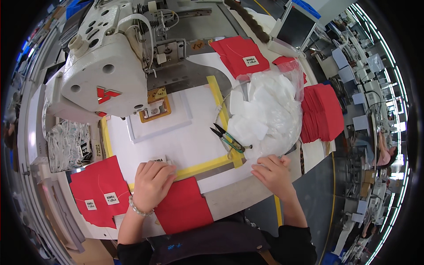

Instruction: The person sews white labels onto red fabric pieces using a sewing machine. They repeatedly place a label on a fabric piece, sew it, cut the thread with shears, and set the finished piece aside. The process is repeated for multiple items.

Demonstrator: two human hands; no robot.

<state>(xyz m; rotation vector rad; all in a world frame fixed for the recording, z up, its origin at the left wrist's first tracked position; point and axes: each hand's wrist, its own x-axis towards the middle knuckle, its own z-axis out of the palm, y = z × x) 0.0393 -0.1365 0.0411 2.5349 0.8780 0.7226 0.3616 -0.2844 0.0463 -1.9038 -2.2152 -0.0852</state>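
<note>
At the white board's (201,128) near edge, the left hand's (151,185) bunched fingers perhaps steady a white label (157,158), while right of the board the right hand (274,176) half-curls, either grip unclear.

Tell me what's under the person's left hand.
A white label peeks out past the left hand, and red fabric shows beside it. The label's lower part and anything else beneath are covered.

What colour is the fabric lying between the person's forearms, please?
The fabric is red, seen best in the head view.
</note>
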